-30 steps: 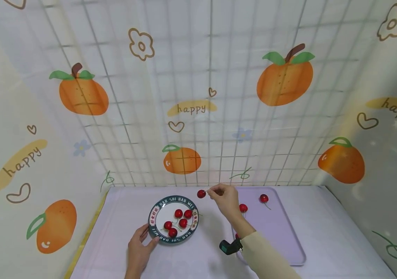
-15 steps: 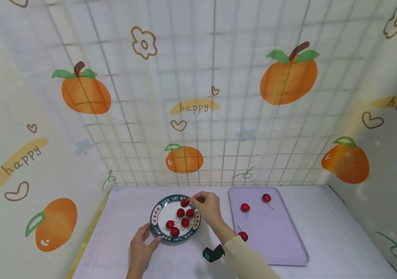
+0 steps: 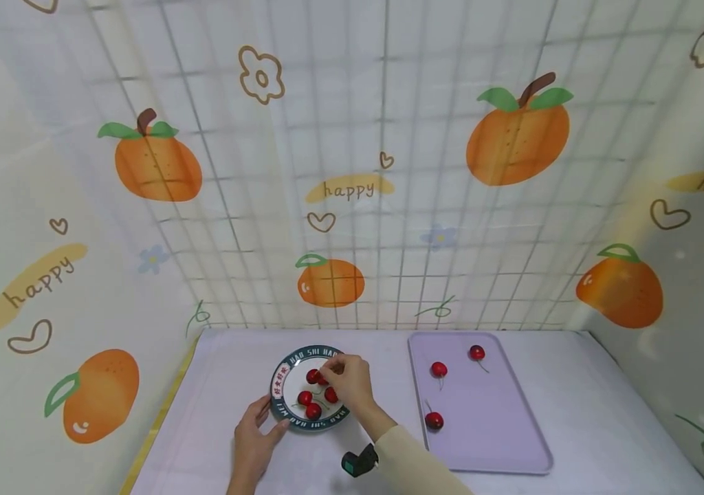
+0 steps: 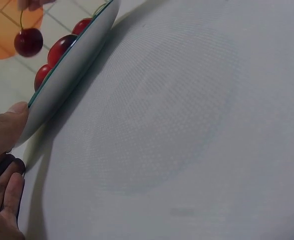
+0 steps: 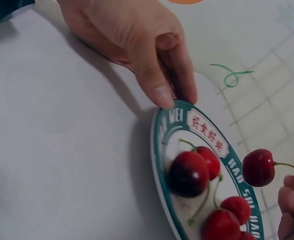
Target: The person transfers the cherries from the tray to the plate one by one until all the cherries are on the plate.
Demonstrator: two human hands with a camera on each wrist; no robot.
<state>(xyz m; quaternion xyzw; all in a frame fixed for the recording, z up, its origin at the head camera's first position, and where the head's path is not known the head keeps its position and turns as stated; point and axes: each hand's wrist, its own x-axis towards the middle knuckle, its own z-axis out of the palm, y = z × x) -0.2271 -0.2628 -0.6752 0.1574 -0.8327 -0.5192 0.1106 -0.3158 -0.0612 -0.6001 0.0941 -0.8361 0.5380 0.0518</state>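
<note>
The right hand [image 3: 352, 385] has thumb and finger pinched together on the thin yellow-green stem [image 5: 285, 164] of a cherry [image 5: 258, 167]. The fruit is round, deep red and glossy, and it hangs over the plate [image 3: 278, 382] just beyond the fingertips, apart from the other fruit in the left wrist view.

Right below the grip, the plate has a white middle and a dark green rim with white capital letters and pale panels of red characters. Five more cherries on it show in the right wrist view; the nearest to that camera, a dark cherry [image 5: 188, 174], looks almost black on one side. Their stems point various ways. In the head view the right hand covers the plate's right edge and part of the fruit close to the fingertips.

To the near left of the grip, the left hand [image 3: 255, 440] is clamped on the rim, thumb on top and fingers at the outer edge. A black device [image 3: 359, 460] sits nearer the person, by the right wrist and the cream sleeve [image 3: 416, 464], which reaches in from the near right. Well to the right of the grip lies a lilac tray [image 3: 488, 426] holding three cherries [image 3: 438, 370]. Beyond stands a pale curtain [image 3: 253, 206] printed with oranges.
</note>
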